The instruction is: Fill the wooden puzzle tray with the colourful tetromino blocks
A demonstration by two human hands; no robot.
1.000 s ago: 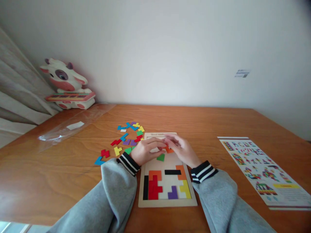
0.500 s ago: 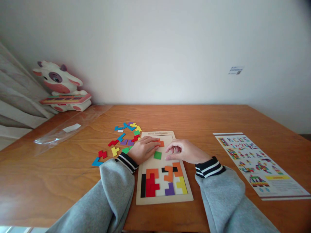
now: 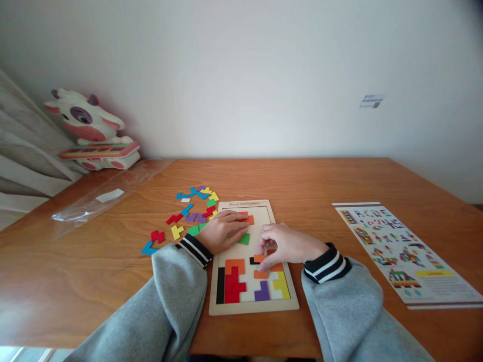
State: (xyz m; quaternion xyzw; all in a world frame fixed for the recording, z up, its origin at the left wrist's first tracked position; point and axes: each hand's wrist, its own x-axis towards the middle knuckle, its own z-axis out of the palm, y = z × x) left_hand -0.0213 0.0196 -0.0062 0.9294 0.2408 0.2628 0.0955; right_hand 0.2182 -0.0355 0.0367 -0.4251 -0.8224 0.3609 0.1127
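Note:
A pale wooden puzzle board [image 3: 253, 308] lies flat before me, partly filled with pieces. My left hand [image 3: 222, 232] rests open across its upper left part, fingers stretched out, beside a green square piece [image 3: 244, 239] and an orange piece [image 3: 249, 219]. Farther down the board, the bent thumb and fingers of my right hand [image 3: 281, 244] close around an orange puzzle piece [image 3: 260, 275], covering its middle. Close by lie a black piece [image 3: 252, 261], a purple piece [image 3: 262, 291] and a yellow piece [image 3: 281, 285]. Red pieces [image 3: 234, 289] fill part of the lower left.
Several loose coloured pieces, including a yellow one [image 3: 176, 232] and a blue one [image 3: 149, 249], are scattered left of the board. A printed pattern sheet [image 3: 407, 251] lies to the right. At the back left are a clear plastic bag [image 3: 90, 206] and a cow keyboard toy [image 3: 94, 133].
My right hand has come down the board from beside the green square to the orange piece, and its fingers now surround it. My left hand has stayed in place.

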